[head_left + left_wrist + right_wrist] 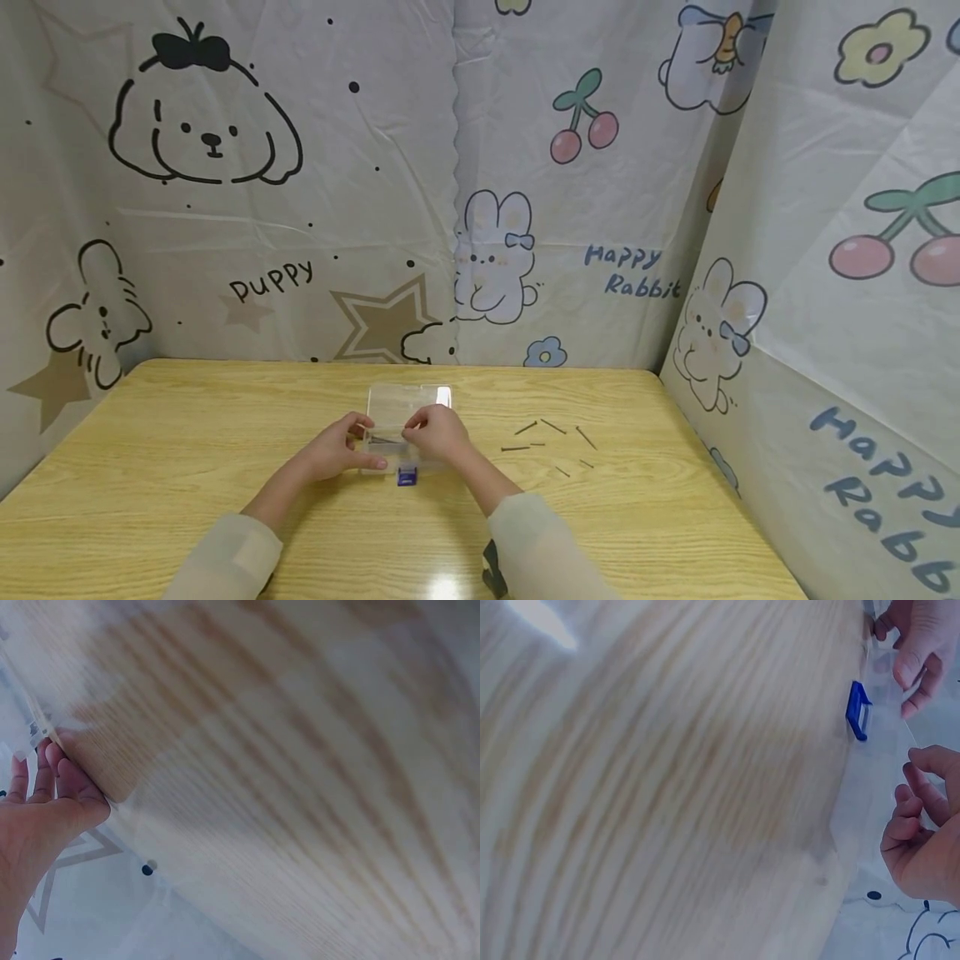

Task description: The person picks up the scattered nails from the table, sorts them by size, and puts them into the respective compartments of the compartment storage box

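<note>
The clear box (399, 455) stands on the table (637, 517), lid (393, 404) raised, blue latch (407, 476) toward the person. Of the 2 hands, the left hand (335, 450) grips the box's left end between thumb and fingers. The right hand (437, 433) bends its fingers over the box; its hold cannot be told. 7 nails (515, 449) lie to the right.
</note>
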Motion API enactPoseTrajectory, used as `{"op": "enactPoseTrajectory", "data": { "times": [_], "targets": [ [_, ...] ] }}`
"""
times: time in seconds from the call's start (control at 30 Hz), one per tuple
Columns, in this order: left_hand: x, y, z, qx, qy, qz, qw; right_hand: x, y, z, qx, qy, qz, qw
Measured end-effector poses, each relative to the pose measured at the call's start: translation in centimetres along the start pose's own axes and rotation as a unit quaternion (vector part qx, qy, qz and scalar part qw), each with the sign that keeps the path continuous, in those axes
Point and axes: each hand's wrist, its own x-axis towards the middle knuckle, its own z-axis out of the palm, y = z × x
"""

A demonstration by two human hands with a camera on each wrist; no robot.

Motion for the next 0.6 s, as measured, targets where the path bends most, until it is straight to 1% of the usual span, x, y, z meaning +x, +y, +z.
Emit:
{"op": "enactPoseTrajectory", "data": {
  "times": [0.07,0.17,0.4,0.53,0.6],
  "targets": [
    [0.1,0.0,0.1,-0.008,0.003,-0.012,0.9999,0.0,0.3,-0.4,-0.004,0.003,-0.007,1.0000],
    [0.1,0.1,0.3,-0.007,0.006,-0.019,0.9998,0.0,0.7,-1.2,-0.006,0.007,-0.015,0.9999],
    [0.4,-0.1,0.5,-0.004,0.010,-0.021,0.9997,-0.4,1.9,-3.0,-0.014,0.010,-0.001,0.9999],
    [0.4,-0.2,0.5,-0.005,0.009,-0.019,0.9998,-0.7,2.9,-4.2,-0.020,0.018,-0.002,0.9996],
    [0.3,-0.1,0.5,-0.007,0.011,-0.023,0.9997,-1.0,3.4,-4.8,-0.015,0.020,-0.003,0.9997]
  ]
}}
